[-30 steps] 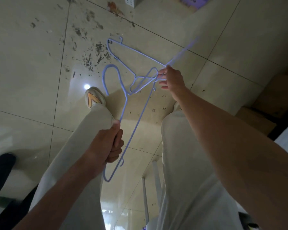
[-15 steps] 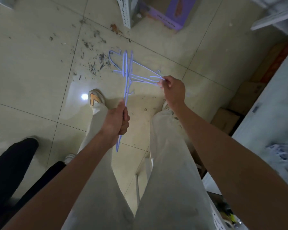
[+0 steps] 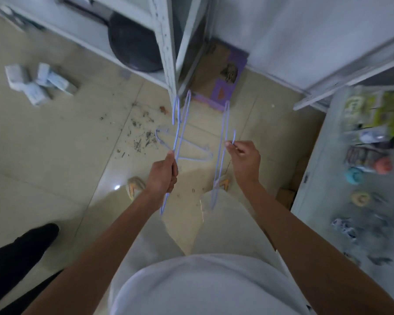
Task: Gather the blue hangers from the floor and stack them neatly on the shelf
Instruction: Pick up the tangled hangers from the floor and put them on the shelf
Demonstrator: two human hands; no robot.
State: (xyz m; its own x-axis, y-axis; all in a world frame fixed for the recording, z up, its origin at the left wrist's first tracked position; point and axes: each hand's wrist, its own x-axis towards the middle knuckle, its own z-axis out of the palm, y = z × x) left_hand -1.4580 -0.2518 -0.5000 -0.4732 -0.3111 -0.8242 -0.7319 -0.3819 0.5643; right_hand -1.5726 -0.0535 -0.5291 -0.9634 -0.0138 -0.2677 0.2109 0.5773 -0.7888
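Holding blue hangers in both hands above the tiled floor (image 3: pixel 55 155). My left hand (image 3: pixel 163 175) has its grip clamped on one hanger (image 3: pixel 180 130), seen edge-on. My right hand (image 3: pixel 245 160) pinches a second hanger (image 3: pixel 222 142) at its wire, apart from the first. A third hanger (image 3: pixel 184 148) lies flat on the floor between them. White shelf (image 3: pixel 350 201) stands at right.

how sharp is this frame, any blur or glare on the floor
Head view: motion blur smears the shelf items at right and the packets on the floor; both hands, left hand and right hand, and the blue hangers stay fairly crisp; a small bright glare spot reflects off the glossy tile; wide-angle bending at the edges.
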